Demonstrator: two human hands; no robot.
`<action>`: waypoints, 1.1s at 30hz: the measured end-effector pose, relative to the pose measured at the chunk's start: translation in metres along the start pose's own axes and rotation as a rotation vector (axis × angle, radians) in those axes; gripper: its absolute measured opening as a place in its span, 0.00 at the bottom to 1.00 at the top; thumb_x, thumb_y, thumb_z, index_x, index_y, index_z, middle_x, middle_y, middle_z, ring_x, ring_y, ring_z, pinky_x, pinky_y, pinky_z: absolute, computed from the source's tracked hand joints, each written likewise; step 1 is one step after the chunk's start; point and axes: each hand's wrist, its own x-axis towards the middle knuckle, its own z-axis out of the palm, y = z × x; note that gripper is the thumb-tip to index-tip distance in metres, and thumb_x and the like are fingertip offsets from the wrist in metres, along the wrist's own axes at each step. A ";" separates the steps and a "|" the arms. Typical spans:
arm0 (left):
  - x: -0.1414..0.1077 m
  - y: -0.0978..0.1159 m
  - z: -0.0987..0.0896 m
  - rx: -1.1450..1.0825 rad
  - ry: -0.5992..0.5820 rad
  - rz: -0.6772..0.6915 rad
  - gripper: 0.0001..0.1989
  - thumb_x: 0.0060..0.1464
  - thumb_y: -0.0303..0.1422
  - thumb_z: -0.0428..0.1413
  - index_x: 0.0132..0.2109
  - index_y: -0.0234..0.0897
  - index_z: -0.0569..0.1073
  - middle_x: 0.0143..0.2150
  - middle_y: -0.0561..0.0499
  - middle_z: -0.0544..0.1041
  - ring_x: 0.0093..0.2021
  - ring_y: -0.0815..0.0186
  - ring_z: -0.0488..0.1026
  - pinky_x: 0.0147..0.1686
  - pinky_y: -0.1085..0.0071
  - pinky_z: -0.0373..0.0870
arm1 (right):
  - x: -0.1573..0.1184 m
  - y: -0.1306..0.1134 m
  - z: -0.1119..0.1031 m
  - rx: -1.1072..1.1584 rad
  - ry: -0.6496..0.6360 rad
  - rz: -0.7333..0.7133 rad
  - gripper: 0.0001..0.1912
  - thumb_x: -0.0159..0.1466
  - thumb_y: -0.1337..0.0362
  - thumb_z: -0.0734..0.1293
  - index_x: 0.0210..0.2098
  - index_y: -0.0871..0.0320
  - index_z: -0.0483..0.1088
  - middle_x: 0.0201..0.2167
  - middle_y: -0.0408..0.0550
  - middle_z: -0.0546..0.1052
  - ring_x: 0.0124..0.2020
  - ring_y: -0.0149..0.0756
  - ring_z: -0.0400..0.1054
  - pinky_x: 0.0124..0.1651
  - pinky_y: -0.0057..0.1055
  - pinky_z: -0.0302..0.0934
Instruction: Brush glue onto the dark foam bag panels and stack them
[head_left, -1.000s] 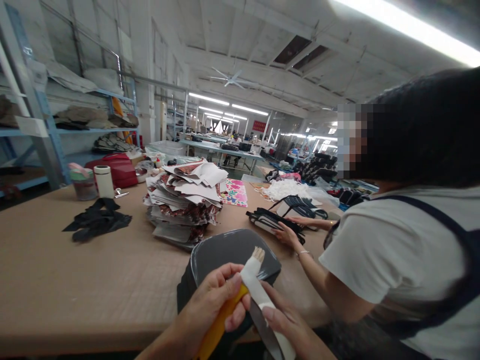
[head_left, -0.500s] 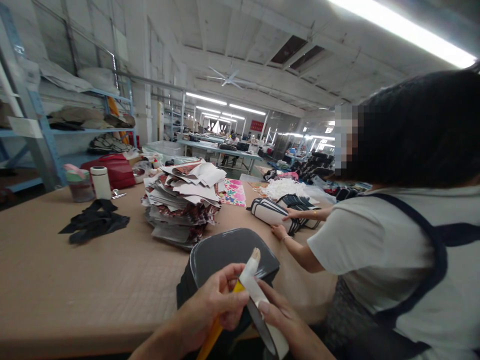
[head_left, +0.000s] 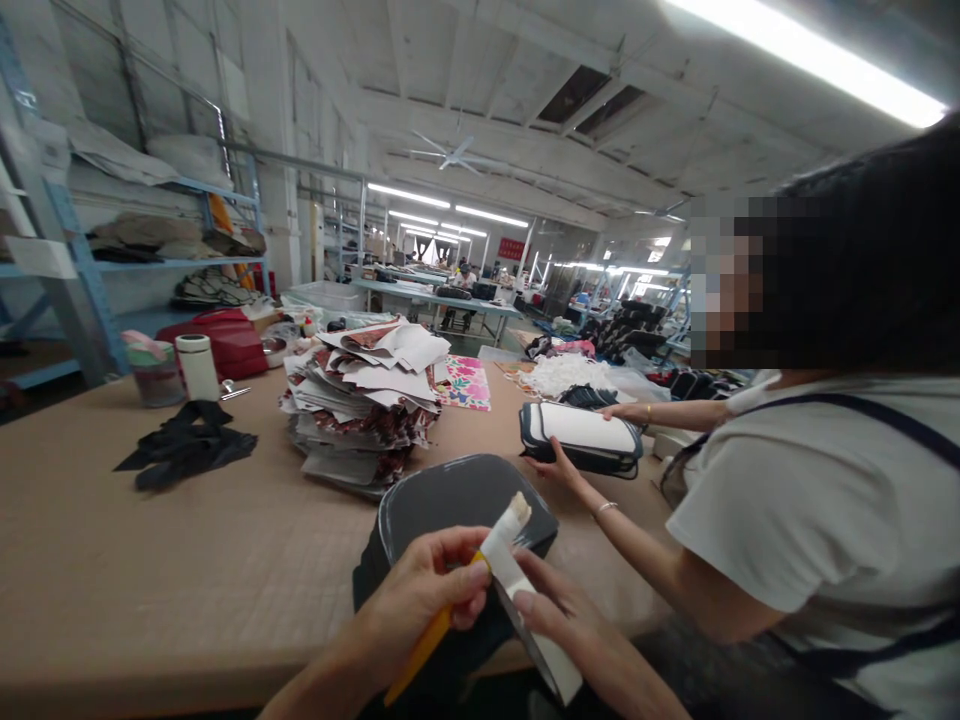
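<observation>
My left hand (head_left: 442, 580) is closed on a yellow-handled tool (head_left: 427, 645), its handle pointing down and left. White tape (head_left: 506, 550) wraps round the tool's upper part, and a pale, frayed tip sticks out at the top. From there a strip of the tape runs down into my right hand (head_left: 555, 610), pinched between thumb and fingers, its end hanging below. Both hands are over the near edge of a stack of dark grey rounded panels (head_left: 450, 500), which is partly hidden behind them.
A tall pile of white and patterned sheets (head_left: 367, 410) stands behind the panels on the brown table (head_left: 187, 570). Black cloth (head_left: 191, 445) and a white bottle (head_left: 197, 367) are at left. At right, a person (head_left: 810, 480) holds a bundle of white, dark-edged pieces (head_left: 585, 435).
The tape strip is straighter and my right hand has shifted slightly; the tip leans a little further right. The person beside me has lifted and turned the bundle and moved right.
</observation>
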 end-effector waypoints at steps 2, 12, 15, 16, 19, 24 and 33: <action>0.001 -0.001 0.004 -0.068 -0.019 -0.026 0.17 0.45 0.35 0.62 0.43 0.30 0.74 0.24 0.54 0.66 0.18 0.79 0.57 0.18 0.80 0.50 | 0.003 0.000 0.000 -0.020 -0.010 -0.030 0.30 0.59 0.48 0.60 0.55 0.58 0.62 0.46 0.50 0.70 0.45 0.41 0.64 0.48 0.36 0.58; 0.011 -0.011 0.006 -0.096 -0.047 -0.089 0.16 0.48 0.36 0.60 0.42 0.30 0.74 0.25 0.50 0.71 0.21 0.75 0.66 0.21 0.81 0.60 | 0.006 0.008 -0.006 0.061 -0.025 -0.043 0.26 0.58 0.48 0.62 0.50 0.57 0.65 0.42 0.47 0.72 0.45 0.39 0.64 0.47 0.32 0.57; 0.012 -0.018 0.009 -0.116 -0.010 -0.139 0.17 0.48 0.39 0.59 0.41 0.31 0.74 0.24 0.52 0.69 0.16 0.78 0.61 0.16 0.82 0.54 | 0.004 0.009 -0.007 0.061 -0.059 -0.071 0.26 0.59 0.49 0.62 0.51 0.57 0.65 0.45 0.47 0.71 0.48 0.40 0.63 0.50 0.33 0.55; 0.012 -0.019 0.010 -0.098 0.008 -0.144 0.18 0.47 0.41 0.59 0.41 0.31 0.74 0.24 0.52 0.69 0.15 0.79 0.59 0.14 0.82 0.51 | 0.003 0.010 -0.007 0.074 -0.077 -0.075 0.26 0.59 0.50 0.62 0.52 0.58 0.64 0.45 0.47 0.71 0.48 0.39 0.63 0.51 0.32 0.54; 0.012 -0.021 0.014 0.079 0.032 -0.125 0.22 0.46 0.45 0.59 0.42 0.32 0.73 0.24 0.53 0.68 0.13 0.80 0.56 0.12 0.80 0.48 | -0.006 0.008 -0.009 0.079 -0.101 -0.091 0.28 0.56 0.51 0.65 0.52 0.57 0.64 0.43 0.46 0.71 0.45 0.38 0.64 0.47 0.30 0.56; 0.014 -0.019 0.021 0.212 0.111 -0.051 0.26 0.45 0.44 0.60 0.50 0.35 0.70 0.24 0.56 0.67 0.13 0.80 0.55 0.12 0.80 0.47 | -0.021 0.001 -0.015 0.069 -0.087 -0.031 0.27 0.52 0.53 0.67 0.50 0.54 0.64 0.39 0.42 0.70 0.33 0.30 0.63 0.36 0.26 0.58; 0.024 -0.028 0.037 0.040 -0.019 -0.151 0.28 0.42 0.37 0.64 0.51 0.38 0.68 0.30 0.54 0.70 0.14 0.84 0.53 0.13 0.81 0.47 | -0.033 0.018 -0.037 -0.072 -0.047 0.005 0.29 0.57 0.47 0.61 0.56 0.50 0.61 0.44 0.45 0.73 0.40 0.39 0.68 0.41 0.30 0.62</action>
